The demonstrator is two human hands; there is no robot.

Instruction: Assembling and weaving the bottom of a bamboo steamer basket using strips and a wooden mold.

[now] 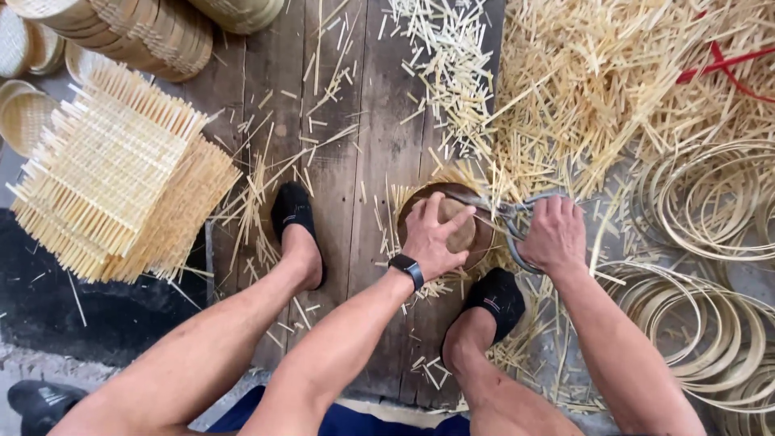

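Person seated over a dark wooden plank floor [347, 161], head view straight down. Left hand [432, 238] lies flat with fingers spread, pressing down on a round brown mould [468, 234] with a woven bamboo piece trapped under it; the bamboo strip ends [400, 202] stick out around the rim. Right hand [555, 236] is closed around the handles of metal shears [508, 211], blades pointing left toward the mould's upper edge; whether the blades are parted or closed is too small to tell. The mould sits on the floor between the two feet in black slippers [295, 211], just in front of the right foot. To do this trimming well, my read: keep the left palm firm and centred so the mould does not spin, run the shears close along the rim, cut in short bites, keep the left thumb clear of the blades. Around: a stack of square woven mats [105, 178] at left, stacked baskets [145, 28] top left, a heap of bamboo offcuts [613, 81] top right, coiled bamboo hoops [710, 210] at right.
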